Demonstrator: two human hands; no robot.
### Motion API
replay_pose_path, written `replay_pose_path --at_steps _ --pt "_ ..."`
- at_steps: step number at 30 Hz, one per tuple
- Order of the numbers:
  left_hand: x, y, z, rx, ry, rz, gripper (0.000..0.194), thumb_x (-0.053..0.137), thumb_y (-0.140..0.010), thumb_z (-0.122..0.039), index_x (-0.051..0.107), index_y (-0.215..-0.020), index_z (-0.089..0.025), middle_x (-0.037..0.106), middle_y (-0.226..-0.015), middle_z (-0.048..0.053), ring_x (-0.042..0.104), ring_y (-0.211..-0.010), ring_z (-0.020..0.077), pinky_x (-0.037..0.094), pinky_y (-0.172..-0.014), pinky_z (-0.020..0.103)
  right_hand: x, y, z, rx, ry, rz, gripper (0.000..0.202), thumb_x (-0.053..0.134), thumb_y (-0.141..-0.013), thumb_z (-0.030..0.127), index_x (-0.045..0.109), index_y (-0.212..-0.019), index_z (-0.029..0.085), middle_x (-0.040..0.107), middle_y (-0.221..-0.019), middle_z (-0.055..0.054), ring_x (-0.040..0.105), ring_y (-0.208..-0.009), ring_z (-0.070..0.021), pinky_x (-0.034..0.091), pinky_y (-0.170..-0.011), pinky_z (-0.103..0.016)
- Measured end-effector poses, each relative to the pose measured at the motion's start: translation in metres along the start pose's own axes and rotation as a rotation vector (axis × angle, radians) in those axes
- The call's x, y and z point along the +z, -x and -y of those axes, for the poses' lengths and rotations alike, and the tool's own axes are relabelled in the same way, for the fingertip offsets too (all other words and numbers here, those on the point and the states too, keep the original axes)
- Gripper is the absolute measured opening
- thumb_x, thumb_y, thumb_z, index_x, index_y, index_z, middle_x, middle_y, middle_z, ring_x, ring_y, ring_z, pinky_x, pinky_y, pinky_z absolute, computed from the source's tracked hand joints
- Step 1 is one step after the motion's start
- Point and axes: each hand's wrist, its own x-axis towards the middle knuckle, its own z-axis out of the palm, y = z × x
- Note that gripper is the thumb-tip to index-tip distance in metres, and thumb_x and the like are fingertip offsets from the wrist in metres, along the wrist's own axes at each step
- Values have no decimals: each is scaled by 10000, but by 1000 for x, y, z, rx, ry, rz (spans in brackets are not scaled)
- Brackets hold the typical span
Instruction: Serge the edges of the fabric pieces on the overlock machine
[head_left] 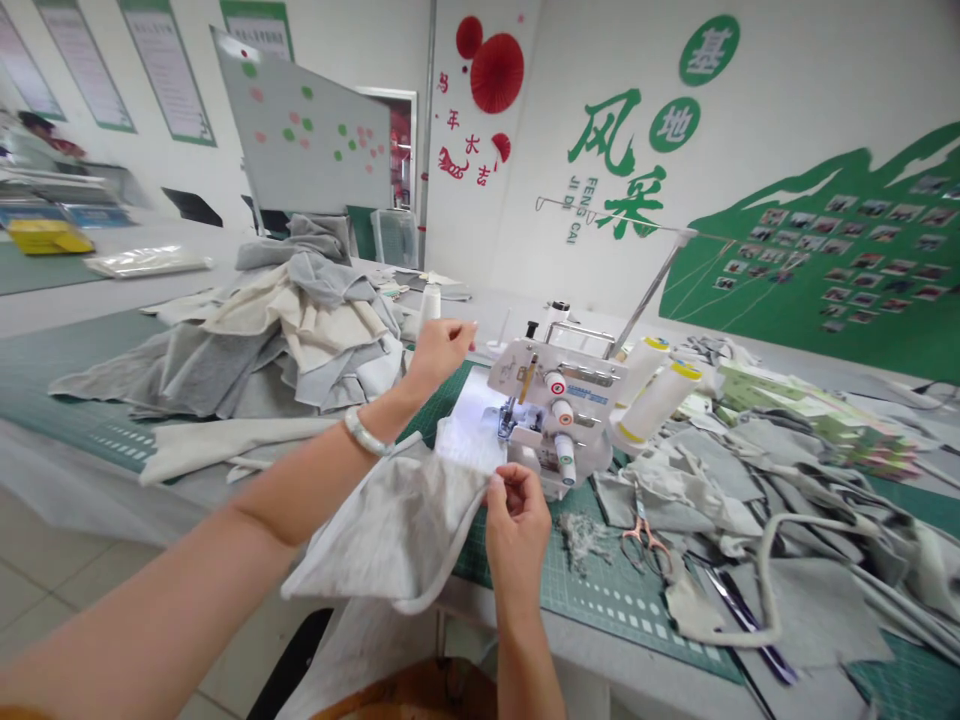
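A pale grey-white piece of fabric (405,510) hangs over the table's front edge, its far end on the lit bed of a white overlock sewing machine (555,390). My right hand (517,505) pinches the fabric's edge just in front of the presser foot (507,425). Raised to the left of the machine, my left hand (444,350) is closed, its fingertips pressed together; what they hold, if anything, is too small to see. A white thread cone (430,302) stands behind that hand.
A heap of grey and cream fabric (300,330) lies left. Thread cones (660,400) stand right of the machine. Scissors (643,540), lint (585,540), dark-handled snips (750,620) and fabric scraps (810,590) cover the right side of the green cutting mat (600,600). Another person (34,145) is far left.
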Motion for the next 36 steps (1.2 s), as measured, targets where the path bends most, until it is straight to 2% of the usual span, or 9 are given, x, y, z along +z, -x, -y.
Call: replay_pose_path --at_steps 2,3,5,8,13,16,24,31,36 --pt "-6 40 6 115 -80 -60 378 494 -892 -359 550 -573 -163 484 -511 -28 432 -511 106 314 -533 245 0 0 2 12 -1 -25 189 573 -789 347 604 -861 175 636 -782 -20 602 -678 -157 482 -636 -269" --pt "-6 60 10 163 -116 -4 345 490 -895 -336 563 -605 -166 521 -553 -17 455 -533 113 340 -544 246 0 -1 3 19 2 -34 190 582 -776 341 611 -857 171 645 -783 -26 611 -678 -161 489 -638 -273" --pt "-5 93 19 360 -219 202 235 498 -891 -276 624 -724 -168 638 -733 26 543 -672 144 413 -656 268 0 -1 4 26 2 -45 189 593 -752 327 614 -848 165 657 -785 -34 626 -679 -168 505 -646 -284" --pt "-5 116 27 549 -306 362 204 461 -919 -208 663 -912 -186 692 -1015 56 576 -936 190 417 -871 337 -1 -1 5 31 -12 -47 176 593 -734 304 602 -844 166 660 -779 -36 640 -695 -176 523 -670 -296" --pt "-12 111 28 616 -448 440 271 424 -948 -203 640 -1111 -191 642 -1225 64 535 -1029 211 394 -915 370 -5 0 4 14 26 -2 147 546 -739 267 585 -855 185 633 -725 -8 618 -647 -167 503 -629 -283" --pt "-14 109 28 670 -550 456 306 414 -961 -224 615 -1189 -187 634 -1246 71 519 -993 225 385 -880 384 -6 0 5 2 55 34 157 522 -736 247 588 -867 192 618 -686 10 583 -589 -153 473 -589 -266" --pt "-13 110 32 671 -539 443 292 422 -970 -252 662 -1124 -188 656 -1223 53 509 -974 219 372 -866 381 -11 4 2 -53 92 79 181 477 -797 238 647 -813 178 632 -681 8 578 -598 -148 442 -572 -241" --pt "-13 111 29 606 -498 448 300 420 -968 -261 655 -1142 -194 660 -1216 50 517 -996 222 369 -887 387 -19 6 -6 -294 209 149 178 484 -832 162 645 -904 184 680 -854 -29 631 -773 -164 496 -746 -279" --pt "-13 110 27 604 -534 457 307 415 -969 -266 650 -1155 -197 657 -1218 53 512 -986 227 364 -872 386 -18 6 -8 -489 345 66 138 489 -857 133 608 -877 200 637 -851 -28 610 -789 -158 497 -749 -283"
